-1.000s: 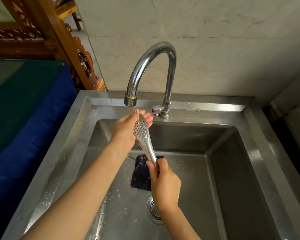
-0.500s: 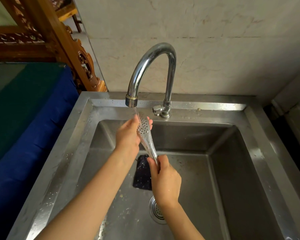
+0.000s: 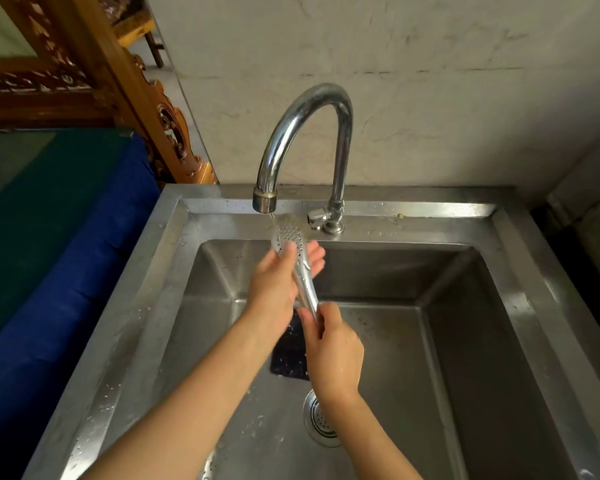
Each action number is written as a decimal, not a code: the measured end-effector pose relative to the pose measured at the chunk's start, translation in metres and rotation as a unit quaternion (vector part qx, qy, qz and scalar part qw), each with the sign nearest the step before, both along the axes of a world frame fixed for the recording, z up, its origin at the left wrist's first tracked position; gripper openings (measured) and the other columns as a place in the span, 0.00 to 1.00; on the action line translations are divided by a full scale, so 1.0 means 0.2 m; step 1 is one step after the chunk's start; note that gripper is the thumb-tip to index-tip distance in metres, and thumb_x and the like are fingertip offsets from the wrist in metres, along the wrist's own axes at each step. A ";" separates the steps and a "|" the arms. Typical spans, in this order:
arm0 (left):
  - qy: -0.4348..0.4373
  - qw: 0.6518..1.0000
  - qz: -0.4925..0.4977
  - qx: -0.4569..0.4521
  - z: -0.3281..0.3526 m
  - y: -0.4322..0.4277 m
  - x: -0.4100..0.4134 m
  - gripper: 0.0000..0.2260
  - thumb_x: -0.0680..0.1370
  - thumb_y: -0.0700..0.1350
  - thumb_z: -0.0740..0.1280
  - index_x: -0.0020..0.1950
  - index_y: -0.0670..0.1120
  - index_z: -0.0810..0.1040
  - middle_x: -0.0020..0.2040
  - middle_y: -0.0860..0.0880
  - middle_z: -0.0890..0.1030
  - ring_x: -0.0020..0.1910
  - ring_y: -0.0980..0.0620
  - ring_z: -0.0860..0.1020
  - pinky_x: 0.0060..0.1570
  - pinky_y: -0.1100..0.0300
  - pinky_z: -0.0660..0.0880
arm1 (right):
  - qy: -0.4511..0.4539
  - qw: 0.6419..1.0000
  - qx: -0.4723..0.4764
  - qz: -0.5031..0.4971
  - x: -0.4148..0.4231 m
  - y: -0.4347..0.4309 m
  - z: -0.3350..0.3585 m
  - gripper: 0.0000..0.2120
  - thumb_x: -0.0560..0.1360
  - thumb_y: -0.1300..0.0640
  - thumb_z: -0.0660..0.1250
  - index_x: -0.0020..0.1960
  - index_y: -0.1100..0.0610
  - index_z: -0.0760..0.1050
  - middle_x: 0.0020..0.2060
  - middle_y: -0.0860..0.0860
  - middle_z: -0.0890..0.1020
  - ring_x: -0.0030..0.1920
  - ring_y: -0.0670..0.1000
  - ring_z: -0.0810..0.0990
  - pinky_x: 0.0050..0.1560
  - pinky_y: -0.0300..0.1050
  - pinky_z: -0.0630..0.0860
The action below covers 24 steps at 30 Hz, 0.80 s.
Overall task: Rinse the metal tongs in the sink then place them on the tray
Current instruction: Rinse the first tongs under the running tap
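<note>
The metal tongs point up and away from me, their perforated head right under the spout of the tap, where a thin stream of water runs onto them. My right hand grips the handle end over the steel sink. My left hand wraps the middle of the tongs, thumb on the perforated head and fingers behind it. No tray is in view.
A dark sponge or cloth lies on the sink floor beneath my hands, with the round drain nearer to me. A blue and green covered surface lies left of the sink. Carved wooden furniture stands behind it.
My left hand has slid down from the perforated head to the middle of the tongs, so the head now shows above it under the stream. My right hand keeps its grip.
</note>
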<state>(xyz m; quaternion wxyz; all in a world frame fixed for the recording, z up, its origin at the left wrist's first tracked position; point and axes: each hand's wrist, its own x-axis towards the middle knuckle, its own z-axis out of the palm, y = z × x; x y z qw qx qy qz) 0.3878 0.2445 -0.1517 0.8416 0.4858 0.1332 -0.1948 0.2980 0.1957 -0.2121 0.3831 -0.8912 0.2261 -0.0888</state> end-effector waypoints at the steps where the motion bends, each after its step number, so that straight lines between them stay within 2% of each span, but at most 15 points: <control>1: -0.013 1.000 -0.021 0.014 -0.01 0.00 -0.03 0.06 0.80 0.39 0.59 0.52 0.38 0.75 0.48 0.39 0.82 0.45 0.46 0.84 0.43 0.57 0.81 | -0.006 1.000 -0.002 0.003 0.01 0.00 0.01 0.14 0.78 0.42 0.56 0.41 0.51 0.62 0.26 0.44 0.70 0.26 0.49 0.67 0.28 0.42 0.59; 3: -0.018 0.999 -0.026 0.033 0.00 0.02 -0.02 0.05 0.78 0.36 0.63 0.52 0.36 0.75 0.46 0.38 0.83 0.43 0.45 0.84 0.41 0.57 0.82 | -0.018 1.000 -0.009 0.011 0.01 0.00 0.02 0.13 0.78 0.43 0.57 0.41 0.50 0.62 0.24 0.44 0.67 0.24 0.47 0.65 0.25 0.36 0.55; 5: -0.015 0.999 0.007 0.036 0.04 0.06 0.06 0.07 0.76 0.36 0.66 0.52 0.36 0.76 0.45 0.39 0.84 0.43 0.46 0.84 0.41 0.58 0.81 | -0.023 0.999 -0.023 0.022 -0.01 0.01 0.02 0.13 0.77 0.43 0.58 0.41 0.50 0.61 0.22 0.43 0.64 0.21 0.44 0.62 0.24 0.34 0.53; 9: 0.002 0.997 0.064 -0.038 0.10 0.08 0.14 0.09 0.79 0.41 0.61 0.55 0.37 0.75 0.49 0.40 0.82 0.45 0.47 0.84 0.42 0.58 0.81 | -0.024 0.999 -0.030 0.031 -0.05 0.04 0.00 0.14 0.77 0.43 0.57 0.40 0.50 0.62 0.25 0.44 0.67 0.22 0.44 0.62 0.24 0.34 0.55; 12: -0.004 0.999 0.015 -0.030 0.06 0.06 0.03 0.09 0.81 0.43 0.57 0.55 0.41 0.74 0.46 0.42 0.84 0.45 0.47 0.84 0.42 0.57 0.81 | -0.023 0.999 -0.016 0.016 -0.03 0.03 0.02 0.13 0.78 0.43 0.57 0.40 0.50 0.61 0.24 0.44 0.66 0.22 0.44 0.63 0.25 0.36 0.55; 14: -0.025 0.999 -0.024 0.000 0.04 0.06 0.00 0.06 0.81 0.39 0.58 0.54 0.42 0.74 0.45 0.43 0.85 0.42 0.47 0.84 0.40 0.57 0.81 | -0.029 0.999 -0.024 0.005 -0.01 0.02 0.04 0.13 0.78 0.44 0.58 0.40 0.50 0.61 0.23 0.43 0.64 0.22 0.44 0.62 0.25 0.40 0.56; 16: -0.037 0.999 -0.020 0.019 0.05 0.06 0.03 0.04 0.79 0.38 0.61 0.52 0.42 0.75 0.43 0.44 0.84 0.36 0.50 0.83 0.34 0.60 0.80 | -0.040 0.999 -0.032 0.008 0.00 0.01 0.06 0.13 0.77 0.44 0.60 0.41 0.51 0.63 0.23 0.43 0.64 0.23 0.45 0.63 0.25 0.39 0.56; 18: -0.026 1.000 0.013 0.005 0.07 0.04 0.08 0.02 0.78 0.42 0.63 0.47 0.44 0.74 0.37 0.46 0.80 0.25 0.54 0.76 0.24 0.65 0.72 | -0.064 0.997 -0.044 0.025 -0.01 0.01 0.08 0.10 0.77 0.47 0.62 0.43 0.53 0.68 0.28 0.43 0.69 0.26 0.46 0.66 0.25 0.35 0.57; 19: -0.012 1.000 0.028 -0.009 0.08 0.03 0.10 0.06 0.78 0.46 0.64 0.44 0.45 0.74 0.34 0.48 0.77 0.21 0.56 0.71 0.21 0.66 0.66 | -0.076 0.995 -0.053 0.031 -0.01 0.02 0.09 0.08 0.76 0.49 0.63 0.45 0.54 0.71 0.32 0.44 0.73 0.29 0.47 0.69 0.26 0.35 0.60; 21: 0.026 0.998 0.041 -0.039 0.08 0.02 0.12 0.13 0.78 0.54 0.61 0.39 0.46 0.71 0.26 0.51 0.74 0.17 0.58 0.63 0.17 0.67 0.58 | -0.098 0.992 -0.077 0.035 -0.02 0.01 0.10 0.05 0.74 0.57 0.67 0.49 0.55 0.75 0.39 0.48 0.76 0.33 0.51 0.74 0.32 0.40 0.68; 22: 0.043 0.997 0.045 -0.048 0.08 0.02 0.13 0.16 0.78 0.57 0.60 0.38 0.46 0.71 0.24 0.52 0.72 0.16 0.58 0.62 0.16 0.67 0.57 | -0.108 0.989 -0.095 0.034 -0.03 0.00 0.11 0.07 0.72 0.60 0.68 0.50 0.55 0.76 0.41 0.50 0.76 0.35 0.53 0.75 0.34 0.44 0.70; 24: 0.065 0.996 0.050 -0.039 0.08 0.03 0.17 0.20 0.76 0.61 0.59 0.39 0.44 0.70 0.21 0.53 0.71 0.16 0.59 0.61 0.15 0.67 0.56 | -0.124 0.981 -0.144 0.032 -0.03 -0.01 0.12 0.08 0.69 0.59 0.71 0.47 0.56 0.77 0.42 0.52 0.74 0.38 0.53 0.73 0.38 0.46 0.71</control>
